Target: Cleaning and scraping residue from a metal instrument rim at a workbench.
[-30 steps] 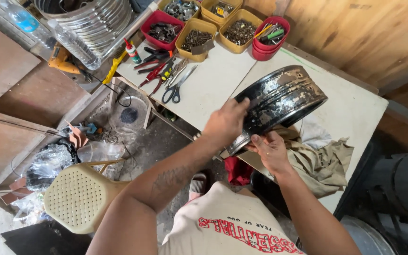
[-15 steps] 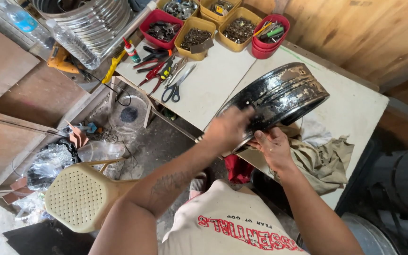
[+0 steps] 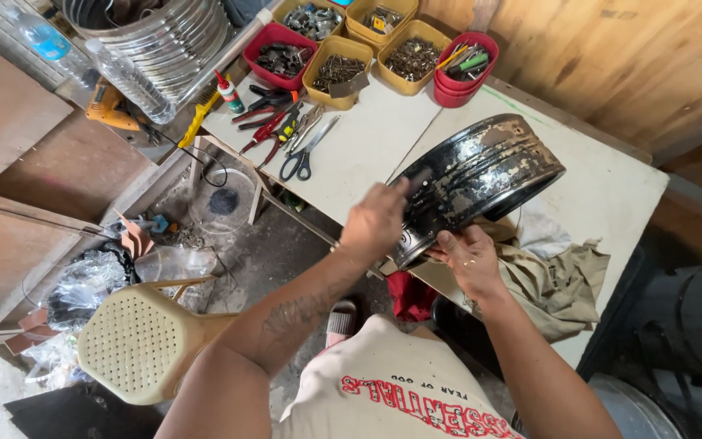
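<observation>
the white counter [image 3: 611, 195] carries everything here; the black wheel rim [image 3: 481, 175], round, metal, with its paint flaked to pale patches, stands tilted near the counter's front edge, part of it past the edge; the risk, as i judge it, is that the rim rolls or slides off toward the floor, since it rests on a curved face and leans on a loose cloth; a slip of either hand on the slick painted metal would be the cause; the left hand [image 3: 379, 219] lies on top of the rim's near lip, fingers bent over it and pressing something small and dark that i cannot make out; the right hand [image 3: 469, 260] cups the lower lip from beneath, half open, bearing the weight; the crumpled khaki rag [image 3: 558, 280] lies soft and folded under and beside the rim; a cream plastic stool [image 3: 136, 345] with a perforated seat stands on the floor to the left; yellow and red bins [image 3: 339, 69] of small metal parts sit at the far edge; scissors [image 3: 306, 154] and red-handled pliers [image 3: 266, 130] lie flat near them.
</observation>
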